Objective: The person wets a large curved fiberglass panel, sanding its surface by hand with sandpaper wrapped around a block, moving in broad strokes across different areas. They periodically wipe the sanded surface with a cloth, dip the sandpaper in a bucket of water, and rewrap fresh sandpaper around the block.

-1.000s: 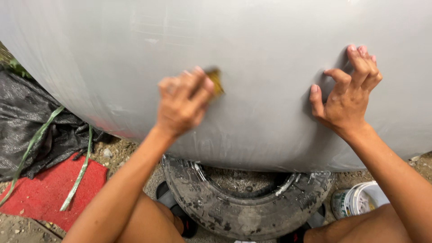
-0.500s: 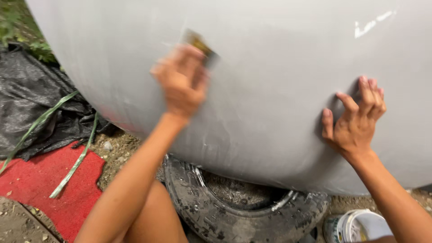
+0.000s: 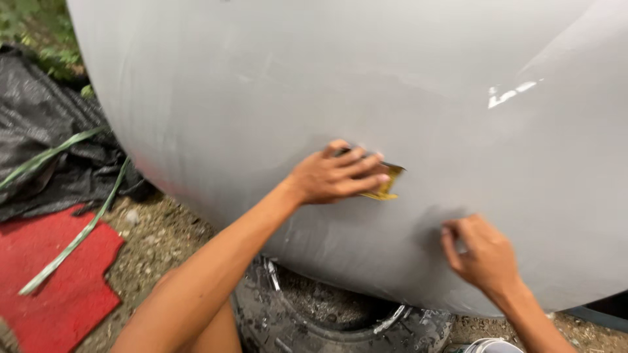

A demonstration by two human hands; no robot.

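From the head camera, the left hand (image 3: pixel 333 176) presses a small yellow sanding pad (image 3: pixel 386 183) under flat, closed-together fingers against the grey curved hull (image 3: pixel 314 78); the right hand (image 3: pixel 484 255) rests loosely curled on the hull, holding nothing. Below sits a worn tyre (image 3: pixel 327 320); a red mat (image 3: pixel 59 281) lies left.

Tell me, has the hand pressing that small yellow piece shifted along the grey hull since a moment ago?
Yes. The left hand with the yellow piece has slid rightward, closer to the right hand; it now sits above the tyre.
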